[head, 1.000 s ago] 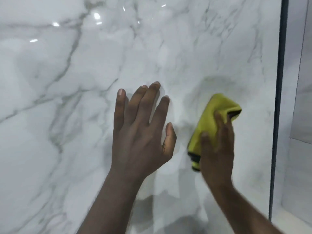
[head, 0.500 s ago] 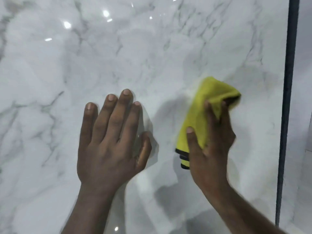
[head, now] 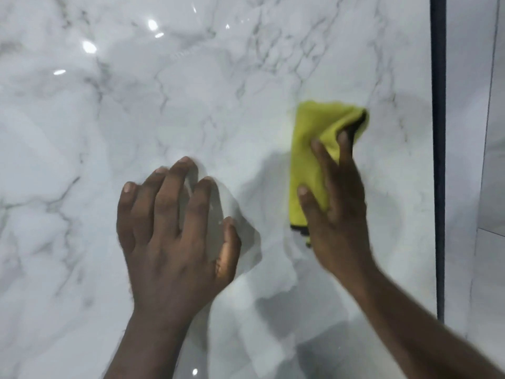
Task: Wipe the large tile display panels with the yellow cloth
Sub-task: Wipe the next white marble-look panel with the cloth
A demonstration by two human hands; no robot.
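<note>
One large tile panel (head: 82,132) fills most of the view. There are two bare hands on it, one cloth, one dark strip, and a second pale surface at the far right edge.

The panel is glossy and white, with grey marble-like veins branching across it. Several small bright glints of light sit in its upper left.

The left hand (head: 175,242) is left of centre, its back to the camera. Its fingers are spread and slightly bent, with the tips touching the tile, and it has hold of nothing.

To its right, well apart from it, the yellow cloth (head: 308,149) lies against the panel. It is soft and fuzzy-looking, folded into a rough upright rectangle, with a thin dark hem showing at the bottom and inside the bunched fold at the upper right.

The right hand (head: 338,214) presses the cloth to the tile. Its thumb and fairly straight fingers lie on top of the fabric and cover its lower right part.

Right of the cloth, a narrow dark vertical strip (head: 438,160) borders the panel. Beyond it stands the neighbouring pale surface (head: 492,160), smooth and crossed by one thin seam.
</note>
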